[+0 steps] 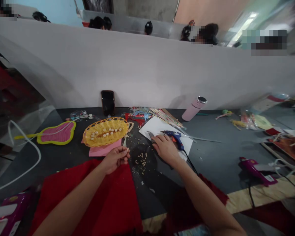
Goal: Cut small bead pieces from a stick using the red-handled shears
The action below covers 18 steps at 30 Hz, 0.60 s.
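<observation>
My left hand [116, 159] is closed in a pinch over the red cloth [113, 196], with a small pale piece at its fingertips, too small to name. My right hand [166, 148] rests palm down at the edge of a white sheet [152, 124], fingers together and bent over a tool. Only the tool's pointed grey blade [149, 133] shows past the fingers. Just right of that hand, a blue glue gun [174, 136] lies on the sheet. Between my hands, small beige beads [141, 160] are scattered on the dark table. A yellow woven basket [105, 121] holds several whitish pieces.
A phone [108, 102] leans against the white partition [137, 68]. Nearby are a pink bottle [194, 108], thin strips [166, 118] and a pink-yellow fan shape [56, 133]. Purple glue guns lie at right [258, 171] and lower left [12, 209]. Heads show beyond the partition.
</observation>
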Tool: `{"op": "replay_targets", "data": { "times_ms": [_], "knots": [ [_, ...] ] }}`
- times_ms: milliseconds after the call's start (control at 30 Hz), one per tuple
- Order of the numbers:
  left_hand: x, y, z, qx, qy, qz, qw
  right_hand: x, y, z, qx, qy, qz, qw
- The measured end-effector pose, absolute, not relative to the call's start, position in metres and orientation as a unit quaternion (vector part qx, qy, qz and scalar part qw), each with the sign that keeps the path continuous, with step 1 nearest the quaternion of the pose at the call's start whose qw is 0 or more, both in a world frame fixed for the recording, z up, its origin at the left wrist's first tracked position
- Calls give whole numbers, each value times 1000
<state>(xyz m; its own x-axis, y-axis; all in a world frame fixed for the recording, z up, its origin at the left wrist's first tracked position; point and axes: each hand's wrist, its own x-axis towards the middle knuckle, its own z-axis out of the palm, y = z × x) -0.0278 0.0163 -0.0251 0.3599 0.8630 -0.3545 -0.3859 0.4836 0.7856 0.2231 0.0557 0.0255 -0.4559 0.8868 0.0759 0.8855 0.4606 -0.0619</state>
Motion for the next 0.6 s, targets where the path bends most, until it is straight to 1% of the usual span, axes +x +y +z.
{"op": "replay_targets", "data": {
  "times_ms": [100, 200, 333, 600],
  "knots": [
    [-29, 17, -28, 303, 377, 406, 775, 201, 82, 40, -502, -864, 9, -20],
    [-30, 18, -33, 307, 369, 407, 778, 180, 113, 40, -505, -863, -4, -29],
    [-32, 17, -35, 308, 362, 408, 780, 160, 146, 25, -521, -851, -20, -54],
    [-33, 18, -26, 302, 348, 397, 794, 152, 167, 7, -525, -844, -34, -101]
  ]
}}
